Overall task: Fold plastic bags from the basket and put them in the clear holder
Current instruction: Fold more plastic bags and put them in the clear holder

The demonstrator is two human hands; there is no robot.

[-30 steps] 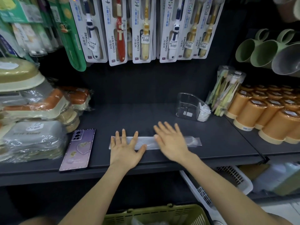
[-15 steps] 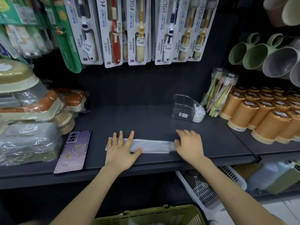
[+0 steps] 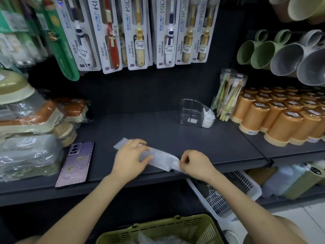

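A clear plastic bag [image 3: 162,159], folded into a long narrow strip, lies slanted on the dark shelf [image 3: 219,147]. My left hand [image 3: 131,160] lies over its left part with the thumb under the strip's near edge. My right hand [image 3: 194,164] pinches the strip's right end with curled fingers. The clear holder [image 3: 191,111] stands at the back right of the shelf with a white folded bag [image 3: 208,118] in its right side. A green basket [image 3: 168,228] with more plastic sits below, at the bottom edge.
A purple phone [image 3: 75,163] lies left of my hands. Wrapped soap dishes [image 3: 31,134] are stacked at far left. Orange cups [image 3: 277,118] and a toothbrush pack [image 3: 228,95] crowd the right. Carded toothbrushes [image 3: 137,32] hang above. A white basket [image 3: 226,194] sits under the shelf.
My right hand went from lying flat on the strip to pinching its right end. The strip has turned from straight across to slanted, its right end pulled toward me.
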